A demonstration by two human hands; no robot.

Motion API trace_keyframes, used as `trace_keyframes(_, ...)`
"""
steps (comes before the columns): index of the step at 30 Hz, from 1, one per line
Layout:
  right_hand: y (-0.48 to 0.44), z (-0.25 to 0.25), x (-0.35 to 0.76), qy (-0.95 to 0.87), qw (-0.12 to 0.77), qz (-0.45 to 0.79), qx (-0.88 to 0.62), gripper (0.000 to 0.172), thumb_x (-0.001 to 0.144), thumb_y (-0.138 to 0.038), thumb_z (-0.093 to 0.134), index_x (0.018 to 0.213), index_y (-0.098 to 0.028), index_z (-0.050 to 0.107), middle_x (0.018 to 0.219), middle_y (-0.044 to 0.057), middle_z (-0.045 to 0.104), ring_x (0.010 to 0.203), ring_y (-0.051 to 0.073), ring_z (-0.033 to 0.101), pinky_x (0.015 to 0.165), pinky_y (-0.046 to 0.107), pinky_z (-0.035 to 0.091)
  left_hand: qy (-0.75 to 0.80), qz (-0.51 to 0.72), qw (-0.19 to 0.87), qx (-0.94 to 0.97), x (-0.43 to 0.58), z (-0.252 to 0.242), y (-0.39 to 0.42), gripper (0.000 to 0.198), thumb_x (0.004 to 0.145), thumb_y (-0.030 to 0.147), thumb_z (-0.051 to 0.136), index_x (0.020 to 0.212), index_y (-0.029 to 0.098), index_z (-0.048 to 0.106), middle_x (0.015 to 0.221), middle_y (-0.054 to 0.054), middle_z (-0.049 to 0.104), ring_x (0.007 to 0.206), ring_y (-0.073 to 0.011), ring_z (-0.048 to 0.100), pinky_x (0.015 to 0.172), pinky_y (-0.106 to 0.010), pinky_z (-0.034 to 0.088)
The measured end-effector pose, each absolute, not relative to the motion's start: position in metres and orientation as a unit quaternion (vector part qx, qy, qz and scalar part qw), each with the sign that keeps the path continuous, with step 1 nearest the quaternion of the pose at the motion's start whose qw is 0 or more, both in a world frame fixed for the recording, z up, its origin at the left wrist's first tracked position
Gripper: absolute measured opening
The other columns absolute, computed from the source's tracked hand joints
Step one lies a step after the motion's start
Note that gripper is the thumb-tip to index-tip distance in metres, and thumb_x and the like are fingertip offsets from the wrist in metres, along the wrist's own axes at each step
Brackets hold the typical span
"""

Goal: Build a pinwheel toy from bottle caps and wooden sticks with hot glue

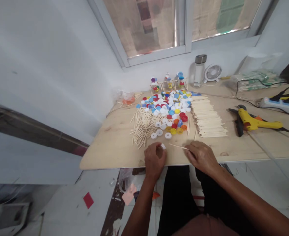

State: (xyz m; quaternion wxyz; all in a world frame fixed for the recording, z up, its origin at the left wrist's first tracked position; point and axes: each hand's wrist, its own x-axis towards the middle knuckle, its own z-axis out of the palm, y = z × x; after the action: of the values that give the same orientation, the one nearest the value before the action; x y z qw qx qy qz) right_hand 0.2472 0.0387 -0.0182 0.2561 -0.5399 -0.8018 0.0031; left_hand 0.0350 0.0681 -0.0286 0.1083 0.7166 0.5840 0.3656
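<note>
My left hand (154,159) is closed on a white bottle cap (163,147), held on edge between thumb and fingers near the table's front edge. In my right hand (201,155) a thin wooden stick (177,146) is pinched, its free end pointing left toward the cap without touching it. Beyond my hands lies a heap of coloured bottle caps (169,103), with short wooden sticks (146,126) scattered to its left. Long wooden sticks (208,116) lie stacked to the right of the caps.
Three small stick-and-cap structures (169,83) stand by the wall. A glass bottle (199,71) and a small white fan (212,72) are behind the stack. On the right lie a yellow glue gun (257,121), a power strip (279,103) and cables. The wooden table (102,147) ends close to me.
</note>
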Motion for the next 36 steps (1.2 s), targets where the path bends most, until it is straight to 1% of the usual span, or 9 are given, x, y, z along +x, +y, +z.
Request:
trace_keyframes(6, 0.044, -0.014, 0.242, -0.804, 0.23, -0.042, -0.547, 0.025, 0.093, -0.025, 0.043, 0.094, -0.018, 0.068, 0.078, 0.007, 0.064, 0.076, 0.019, 0.057, 0.071, 0.031, 0.038, 0.575, 0.37, 0.12, 0.719, 0.035, -0.031, 0.068, 0.028, 0.073, 0.021, 0.061, 0.101, 0.018, 0.059, 0.092, -0.007, 0.066, 0.091, -0.0229, 0.061, 0.087, -0.04, 0.045)
trace_keyframes(11, 0.052, -0.01, 0.232, -0.804, 0.193, -0.067, -0.559, 0.025, 0.093, -0.024, 0.045, 0.088, -0.018, 0.069, 0.074, 0.006, 0.063, 0.076, 0.019, 0.056, 0.07, 0.031, 0.033, 0.534, 0.359, 0.172, 0.746, 0.032, -0.024, 0.062, 0.032, 0.079, 0.024, 0.057, 0.11, 0.019, 0.06, 0.099, -0.007, 0.066, 0.097, -0.0226, 0.059, 0.091, -0.041, 0.043)
trace_keyframes(16, 0.06, -0.011, 0.226, -0.791, 0.178, -0.061, -0.583, 0.023, 0.091, -0.023, 0.048, 0.09, -0.018, 0.07, 0.072, 0.005, 0.063, 0.074, 0.018, 0.057, 0.069, 0.03, 0.03, 0.486, 0.351, 0.276, 0.751, 0.028, -0.011, 0.039, 0.035, 0.08, 0.023, 0.056, 0.115, 0.021, 0.061, 0.108, -0.008, 0.065, 0.103, -0.0224, 0.058, 0.093, -0.04, 0.044)
trace_keyframes(21, 0.062, -0.01, 0.225, -0.789, 0.175, -0.057, -0.587, 0.023, 0.091, -0.023, 0.048, 0.091, -0.019, 0.07, 0.071, 0.005, 0.064, 0.072, 0.017, 0.057, 0.067, 0.03, 0.028, 0.466, 0.358, 0.442, 0.678, 0.004, 0.012, 0.007, 0.032, 0.078, 0.028, 0.063, 0.11, 0.024, 0.066, 0.104, -0.007, 0.066, 0.098, -0.0235, 0.06, 0.089, -0.038, 0.047)
trace_keyframes(24, 0.061, -0.01, 0.225, -0.789, 0.177, -0.058, -0.586, 0.023, 0.092, -0.023, 0.047, 0.089, -0.018, 0.07, 0.071, 0.005, 0.064, 0.071, 0.017, 0.057, 0.067, 0.03, 0.027, 0.404, 0.455, 0.55, 0.572, -0.019, 0.031, -0.008, 0.033, 0.073, 0.04, 0.067, 0.101, 0.023, 0.07, 0.096, -0.009, 0.067, 0.088, -0.0257, 0.063, 0.075, -0.036, 0.051)
trace_keyframes(25, 0.061, -0.011, 0.225, -0.789, 0.179, -0.058, -0.585, 0.024, 0.092, -0.023, 0.047, 0.088, -0.018, 0.07, 0.071, 0.005, 0.064, 0.071, 0.017, 0.056, 0.067, 0.03, 0.027, 0.379, 0.5, 0.563, 0.537, -0.025, 0.037, -0.011, 0.034, 0.072, 0.042, 0.068, 0.099, 0.023, 0.071, 0.089, -0.008, 0.067, 0.086, -0.0258, 0.063, 0.077, -0.038, 0.051)
trace_keyframes(27, 0.062, -0.012, 0.225, -0.789, 0.184, -0.06, -0.583, 0.026, 0.093, -0.023, 0.046, 0.085, -0.017, 0.07, 0.07, 0.005, 0.064, 0.071, 0.017, 0.056, 0.068, 0.031, 0.027, 0.34, 0.624, 0.53, 0.463, -0.031, 0.045, -0.013, 0.034, 0.069, 0.046, 0.068, 0.095, 0.024, 0.07, 0.079, -0.005, 0.064, 0.079, -0.0223, 0.061, 0.077, -0.038, 0.052)
trace_keyframes(28, 0.062, -0.012, 0.225, -0.789, 0.188, -0.061, -0.582, 0.027, 0.093, -0.024, 0.046, 0.084, -0.016, 0.07, 0.07, 0.006, 0.064, 0.07, 0.017, 0.056, 0.068, 0.031, 0.027, 0.339, 0.639, 0.527, 0.447, -0.031, 0.046, -0.012, 0.034, 0.068, 0.045, 0.069, 0.094, 0.023, 0.07, 0.077, -0.004, 0.064, 0.078, -0.0215, 0.061, 0.077, -0.037, 0.051)
trace_keyframes(36, 0.047, -0.011, 0.237, -0.789, 0.227, -0.075, -0.566, 0.024, 0.092, -0.022, 0.046, 0.088, -0.017, 0.069, 0.07, 0.004, 0.063, 0.071, 0.017, 0.055, 0.071, 0.031, 0.027, 0.42, 0.483, 0.617, 0.458, 0.017, 0.009, 0.018, 0.035, 0.062, 0.031, 0.078, 0.09, 0.017, 0.063, 0.085, -0.005, 0.064, 0.078, -0.017, 0.06, 0.073, -0.029, 0.048)
